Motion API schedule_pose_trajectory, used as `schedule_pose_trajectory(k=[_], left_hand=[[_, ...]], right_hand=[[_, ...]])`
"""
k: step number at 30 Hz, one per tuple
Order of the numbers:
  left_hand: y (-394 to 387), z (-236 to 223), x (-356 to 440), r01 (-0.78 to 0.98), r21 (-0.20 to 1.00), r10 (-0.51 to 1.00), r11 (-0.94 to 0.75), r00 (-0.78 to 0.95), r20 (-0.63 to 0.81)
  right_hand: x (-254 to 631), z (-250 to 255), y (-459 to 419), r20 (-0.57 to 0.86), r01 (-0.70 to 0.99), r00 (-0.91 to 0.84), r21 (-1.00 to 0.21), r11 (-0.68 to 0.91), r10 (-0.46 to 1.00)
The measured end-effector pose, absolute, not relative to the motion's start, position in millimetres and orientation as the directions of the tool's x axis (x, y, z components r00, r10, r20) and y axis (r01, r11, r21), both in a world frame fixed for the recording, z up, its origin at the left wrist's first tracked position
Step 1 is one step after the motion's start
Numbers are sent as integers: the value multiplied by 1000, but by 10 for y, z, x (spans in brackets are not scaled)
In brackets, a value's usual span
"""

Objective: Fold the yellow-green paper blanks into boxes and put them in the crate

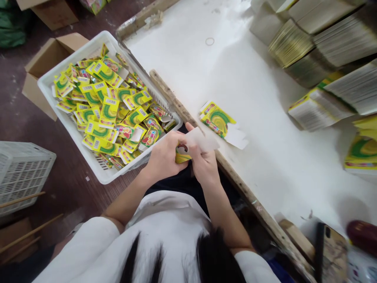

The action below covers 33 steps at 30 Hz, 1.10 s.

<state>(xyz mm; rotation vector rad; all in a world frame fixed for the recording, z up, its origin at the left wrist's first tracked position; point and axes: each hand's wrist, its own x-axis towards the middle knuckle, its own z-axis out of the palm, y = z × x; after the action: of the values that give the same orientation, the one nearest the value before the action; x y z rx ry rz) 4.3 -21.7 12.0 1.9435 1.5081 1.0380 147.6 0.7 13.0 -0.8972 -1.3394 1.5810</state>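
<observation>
Non-job stuff: smartphone in a patterned case (334, 253), lower right on the white tabletop (265, 181) – wooden block (296, 237) just beside it, dark-red rounded object (363, 236) near, can't tell what. Rubber band (209, 38) lies toward the far end. Left side: slotted plastic crate (20, 173) on the brown floor (66, 188), thin wooden sticks (32, 232) lower left. Open cardboard carton (37, 94) farther up – second brown box (57, 15) and green sack (11, 27) top left.

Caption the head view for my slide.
Beside a white tabletop and a crate heaped with yellow cartons, the left hand and right hand hold a yellow-and-white carton.
</observation>
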Motion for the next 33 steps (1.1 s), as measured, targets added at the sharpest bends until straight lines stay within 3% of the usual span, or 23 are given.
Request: schedule_pose_trajectory(k=[3,6,11,16,20,25,28,31,33], left_hand=[[-184,11,44,603,731,948,-318,181,263],[-174,-80,49,630,704,936,-326,113,332],[-220,13,-44,730,662,970,-169,5,242],[-243,176,-193,730,664,980,-163,44,192],[-215,197,-165,694,684,973,-225,119,199],[-188,115,-183,615,760,975,-209,72,210],[-181,74,-462,669,741,967,-54,-151,206],[-167,41,-816,770,602,828,211,-468,308],[-158,15,-938,787,561,802,258,-498,329]], right_hand=[[1521,118,-2,134,20,-479,-986,163,868],[1564,93,2,176,178,-499,-937,299,848],[1680,23,89,226,237,-349,-918,319,909],[1895,64,196,167,283,-547,-885,369,820],[1954,162,214,124,276,-595,-896,348,794],[1822,160,180,159,254,-489,-915,314,858],[1893,42,286,193,266,-390,-913,310,901],[2088,-148,490,220,592,-48,-779,205,974],[2197,-272,613,181,782,37,-617,85,983]])
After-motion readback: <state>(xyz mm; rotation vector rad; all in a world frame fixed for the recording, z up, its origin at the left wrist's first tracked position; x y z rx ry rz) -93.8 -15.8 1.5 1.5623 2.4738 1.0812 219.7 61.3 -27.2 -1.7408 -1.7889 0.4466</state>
